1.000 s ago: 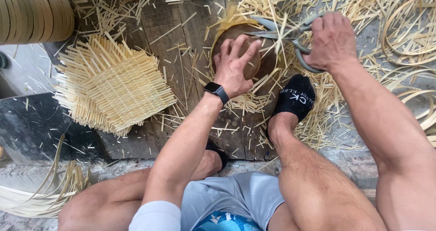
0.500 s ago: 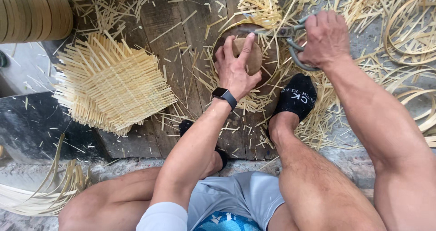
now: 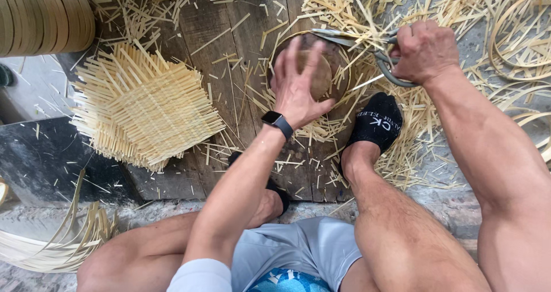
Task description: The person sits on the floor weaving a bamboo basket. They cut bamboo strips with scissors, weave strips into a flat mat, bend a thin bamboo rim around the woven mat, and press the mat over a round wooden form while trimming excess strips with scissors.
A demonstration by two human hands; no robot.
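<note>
left hand (image 3: 298, 91) lies flat with fingers spread on a round wooden mold (image 3: 313, 68), pressing it down; the mold sits inside a bamboo hoop (image 3: 344, 82) on dark wooden boards (image 3: 229, 51), upper middle of the view. right hand (image 3: 423, 51) is clamped around the grey handles of shears (image 3: 367, 48), blades lying along the hoop's top edge, pointing left; how far the blades are parted i cannot tell. hands are apart, one on each side of the mold. black watch (image 3: 278, 122) on the left wrist. a foot in a black sock (image 3: 376, 123) rests just below right of the hoop on loose strips. a stack of woven bamboo mats (image 3: 143, 105) with frayed ends lies left of the mold, well apart from it. bamboo offcuts (image 3: 413, 148) litter the boards and floor. stacked hoops (image 3: 40, 16) top left, loose bamboo coils (image 3: 516, 34) top right, bent strips (image 3: 51, 246) bottom left. grey shorts (image 3: 287, 249) at bottom.
</note>
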